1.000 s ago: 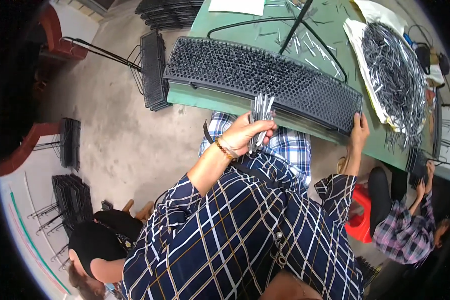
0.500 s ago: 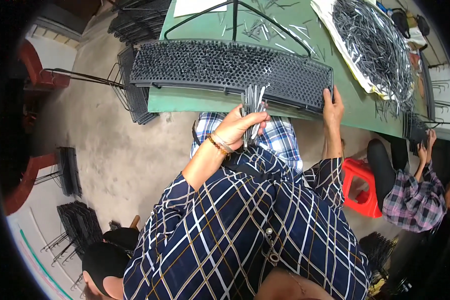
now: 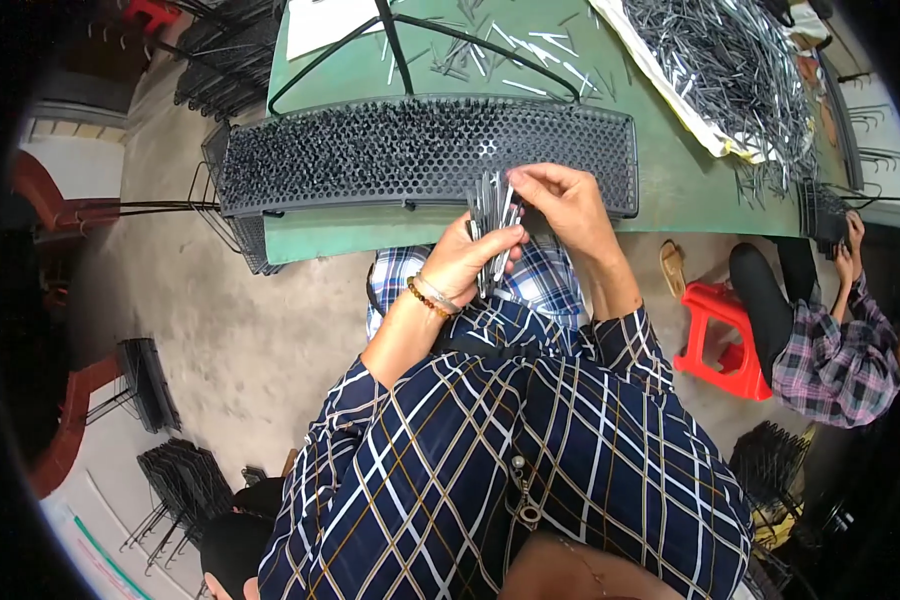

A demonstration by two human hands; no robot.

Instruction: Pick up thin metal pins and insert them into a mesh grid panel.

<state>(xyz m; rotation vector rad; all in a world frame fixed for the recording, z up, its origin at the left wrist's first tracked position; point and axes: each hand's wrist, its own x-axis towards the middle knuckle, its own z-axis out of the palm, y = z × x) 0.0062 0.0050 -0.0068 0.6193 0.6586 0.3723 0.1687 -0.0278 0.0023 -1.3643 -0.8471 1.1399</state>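
My left hand [image 3: 462, 262] is closed round a bundle of thin dark and silvery strips [image 3: 492, 205], their ends fanned upward. Beside it, my right hand [image 3: 573, 212] has thumb and forefinger pinched at the top of one light strip in that bundle. Just beyond both hands, a long curved black perforated panel [image 3: 600, 150] rests along the table's near edge. Black pieces stand densely in its holes from the left end to past the middle, while holes toward the right show bare. Black wire legs [image 3: 387, 45] rise from its far side.
On the green table [image 3: 320, 235] lie loose strips [image 3: 555, 55] and a white sheet [image 3: 320, 22]. A white sack [image 3: 660, 70] with a heap of strips fills the far right. A red stool [image 3: 715, 335] and another person [image 3: 835, 360] are right. Black racks [image 3: 180, 490] stand left.
My right hand has left the panel's right end and come over to the bundle's top. The view has shifted, and my left hand still grips the bundle.
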